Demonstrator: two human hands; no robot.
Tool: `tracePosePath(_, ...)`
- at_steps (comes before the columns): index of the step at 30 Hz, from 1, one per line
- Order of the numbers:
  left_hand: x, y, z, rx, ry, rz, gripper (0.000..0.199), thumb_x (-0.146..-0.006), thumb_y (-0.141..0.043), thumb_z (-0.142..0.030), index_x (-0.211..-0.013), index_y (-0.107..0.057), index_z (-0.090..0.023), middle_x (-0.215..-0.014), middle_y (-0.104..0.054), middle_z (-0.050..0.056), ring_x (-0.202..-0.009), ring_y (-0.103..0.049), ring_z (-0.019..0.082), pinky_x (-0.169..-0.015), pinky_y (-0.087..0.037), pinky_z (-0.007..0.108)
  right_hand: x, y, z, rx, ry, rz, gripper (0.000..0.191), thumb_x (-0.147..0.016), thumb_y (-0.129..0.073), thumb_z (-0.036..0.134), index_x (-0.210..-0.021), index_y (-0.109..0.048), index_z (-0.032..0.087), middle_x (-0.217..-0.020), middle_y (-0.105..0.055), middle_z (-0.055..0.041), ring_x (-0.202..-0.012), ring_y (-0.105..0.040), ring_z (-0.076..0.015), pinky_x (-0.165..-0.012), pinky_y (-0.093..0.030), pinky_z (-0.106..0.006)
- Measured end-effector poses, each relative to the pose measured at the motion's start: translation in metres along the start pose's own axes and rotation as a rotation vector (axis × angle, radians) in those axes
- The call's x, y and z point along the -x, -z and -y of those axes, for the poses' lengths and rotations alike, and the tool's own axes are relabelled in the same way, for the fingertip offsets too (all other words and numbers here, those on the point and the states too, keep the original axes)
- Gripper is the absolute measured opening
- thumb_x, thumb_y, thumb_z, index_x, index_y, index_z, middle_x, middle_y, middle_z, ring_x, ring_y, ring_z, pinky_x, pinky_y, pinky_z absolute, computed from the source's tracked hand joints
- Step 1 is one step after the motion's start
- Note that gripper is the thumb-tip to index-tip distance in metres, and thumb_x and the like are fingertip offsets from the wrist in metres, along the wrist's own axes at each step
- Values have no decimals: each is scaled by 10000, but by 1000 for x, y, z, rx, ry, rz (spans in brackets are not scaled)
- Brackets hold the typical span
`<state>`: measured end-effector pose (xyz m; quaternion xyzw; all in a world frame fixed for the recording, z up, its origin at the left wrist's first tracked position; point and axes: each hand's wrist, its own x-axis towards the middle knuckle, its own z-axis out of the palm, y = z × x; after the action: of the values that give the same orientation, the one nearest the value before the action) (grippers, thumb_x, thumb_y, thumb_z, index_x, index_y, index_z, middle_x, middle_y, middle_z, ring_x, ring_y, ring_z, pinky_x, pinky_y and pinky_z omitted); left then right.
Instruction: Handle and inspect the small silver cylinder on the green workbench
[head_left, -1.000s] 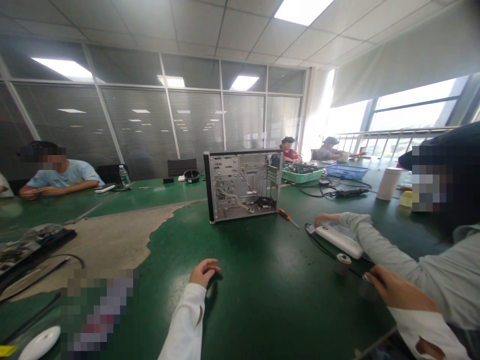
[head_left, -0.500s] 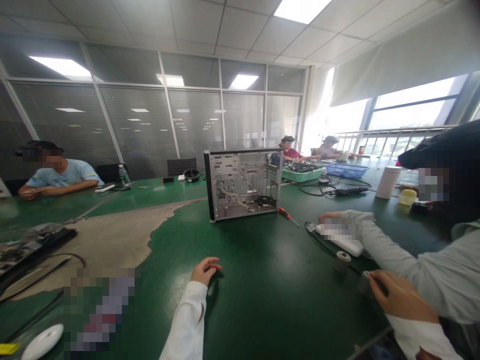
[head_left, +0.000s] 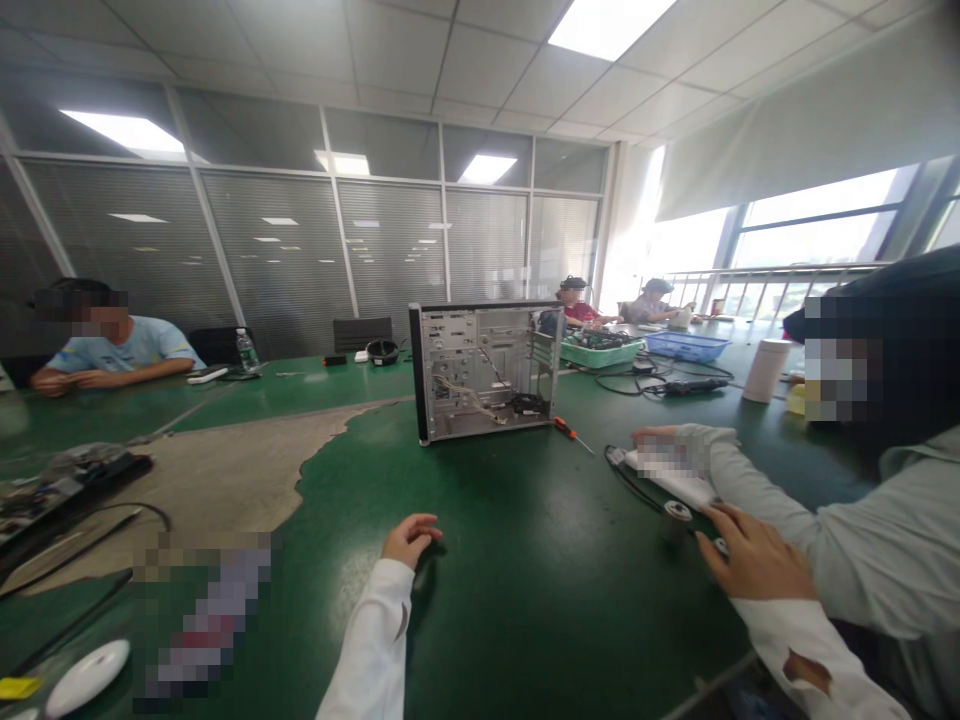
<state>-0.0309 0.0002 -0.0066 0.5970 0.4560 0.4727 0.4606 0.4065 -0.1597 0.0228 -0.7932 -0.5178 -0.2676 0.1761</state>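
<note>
My left hand point(head_left: 411, 541) rests above the green table point(head_left: 525, 580) with slightly curled fingers apart and nothing in them. At the right, my right hand point(head_left: 759, 558) bends over a small light object point(head_left: 721, 546), partly hidden under its fingers; whether it is gripped I cannot make out. Just left of that hand stands a small dark cylinder with a pale top point(head_left: 676, 512). Farther off, an open computer case point(head_left: 487, 370) stands upright, showing cables inside. An orange-handled screwdriver point(head_left: 573, 434) lies by its right lower corner.
A person's sleeved arm point(head_left: 772, 510) lies close by on the right, near a white device point(head_left: 675, 478) with a black cable. Green point(head_left: 604, 352) and blue point(head_left: 688, 346) baskets stand behind. Dark tray of parts point(head_left: 67, 490) at left; white mouse point(head_left: 88, 678) at lower left.
My right hand has moved left and slightly up, closer to the small cylinder, and its fingers now spread over the light object. My left hand has stayed in place.
</note>
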Motion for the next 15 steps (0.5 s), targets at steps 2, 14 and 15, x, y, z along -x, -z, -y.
tracePosePath(2, 0, 0, 0, 0, -8, 7, 251, -525, -487, -84, -759, -565, -132, -577, -647, 28, -644, -601, 171, -681, -421, 296, -15, 0, 7, 38, 29, 98, 390, -682, -385, 380, -1033, -462, 230, -1045, -503, -89, -911, -482, -274, -686, -377, -441)
tracePosePath(14, 1, 0, -3, 11, -2, 4, 247, -524, -491, -82, -754, -563, -136, -578, -649, 29, -635, -602, 171, -670, -429, 294, -69, -38, -2, -108, 276, 523, 243, -530, -499, 167, -749, -563, 249, -772, -582, -34, -681, -577, -218, -526, -401, -302)
tracePosePath(15, 0, 0, -2, 12, -1, 9, 247, -526, -491, -83, -757, -561, -135, -582, -651, 32, -639, -603, 172, -671, -429, 295, -69, -38, -1, -130, 292, 481, 209, -530, -491, 161, -709, -559, 243, -732, -581, -23, -668, -577, -210, -533, -400, -294)
